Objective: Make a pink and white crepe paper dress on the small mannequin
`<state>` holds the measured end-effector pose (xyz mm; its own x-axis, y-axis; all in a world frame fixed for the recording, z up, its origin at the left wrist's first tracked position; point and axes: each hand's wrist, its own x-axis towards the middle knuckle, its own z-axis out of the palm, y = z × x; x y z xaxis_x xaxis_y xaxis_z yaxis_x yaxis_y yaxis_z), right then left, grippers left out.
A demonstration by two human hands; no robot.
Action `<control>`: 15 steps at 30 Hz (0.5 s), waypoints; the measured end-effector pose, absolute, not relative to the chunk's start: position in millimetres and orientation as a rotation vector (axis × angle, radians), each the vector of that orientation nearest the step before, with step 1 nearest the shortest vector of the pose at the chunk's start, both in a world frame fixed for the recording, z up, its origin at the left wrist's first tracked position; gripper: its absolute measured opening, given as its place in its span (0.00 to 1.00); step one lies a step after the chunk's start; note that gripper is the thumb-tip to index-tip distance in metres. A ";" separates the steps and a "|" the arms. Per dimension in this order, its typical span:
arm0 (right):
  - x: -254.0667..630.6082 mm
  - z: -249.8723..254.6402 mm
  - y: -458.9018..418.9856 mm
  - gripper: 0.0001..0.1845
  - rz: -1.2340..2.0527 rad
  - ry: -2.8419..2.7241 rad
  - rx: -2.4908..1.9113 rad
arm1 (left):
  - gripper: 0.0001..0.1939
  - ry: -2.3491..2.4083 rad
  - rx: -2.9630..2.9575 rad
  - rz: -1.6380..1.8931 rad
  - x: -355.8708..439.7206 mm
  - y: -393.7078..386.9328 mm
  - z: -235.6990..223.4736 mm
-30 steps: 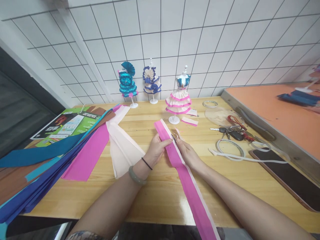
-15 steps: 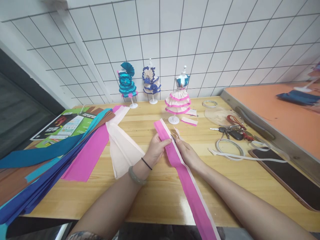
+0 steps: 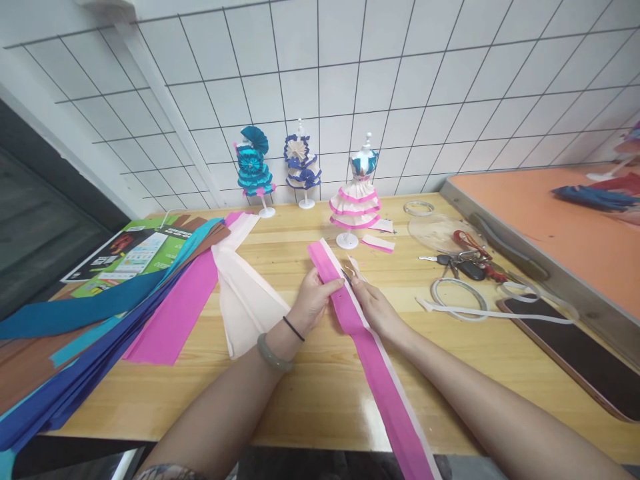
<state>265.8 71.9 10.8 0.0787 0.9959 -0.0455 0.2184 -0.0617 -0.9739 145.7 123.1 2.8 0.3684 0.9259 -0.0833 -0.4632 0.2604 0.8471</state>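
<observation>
A long pink crepe strip with a cream edge (image 3: 380, 373) runs from the middle of the wooden table (image 3: 310, 393) towards me and over its front edge. My left hand (image 3: 314, 300) pinches the strip's left side near its far end, thumb on top. On the strip's right side my right hand (image 3: 376, 308) is closed around small scissors (image 3: 349, 272), whose blades meet the cream edge. Just beyond the strip stands a small mannequin in a cream and pink ruffled dress (image 3: 356, 200).
A fan of blue, teal, brown, pink and cream crepe sheets (image 3: 125, 307) covers the left side, over a green booklet (image 3: 133, 245). Two dressed mannequins (image 3: 280, 167) stand by the tiled wall. Right: keys (image 3: 463, 263), tape rings (image 3: 460, 297), a phone (image 3: 580, 357), an orange board (image 3: 560, 227).
</observation>
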 end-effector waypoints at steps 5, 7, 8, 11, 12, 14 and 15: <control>265.5 11.3 72.2 0.33 1.077 -1.275 -1.440 | 0.19 0.677 0.826 1.036 146.3 122.3 4.3; 265.5 10.5 72.7 0.33 1.074 -1.275 -1.441 | 0.19 0.683 0.826 1.034 146.2 121.9 4.9; 265.5 9.8 73.0 0.32 1.072 -1.275 -1.442 | 0.18 0.684 0.825 1.033 146.1 121.8 5.2; 266.1 7.0 73.9 0.31 1.075 -1.272 -1.434 | 0.18 0.685 0.821 1.031 145.8 121.6 5.9; 266.3 6.2 74.1 0.30 1.081 -1.274 -1.430 | 0.19 0.686 0.821 1.028 145.7 121.5 6.1; 266.8 4.9 74.5 0.29 1.093 -1.281 -1.430 | 0.19 0.692 0.823 1.022 145.6 121.5 6.4; 267.1 4.5 74.6 0.28 1.096 -1.285 -1.433 | 0.19 0.694 0.827 1.019 145.6 121.6 6.4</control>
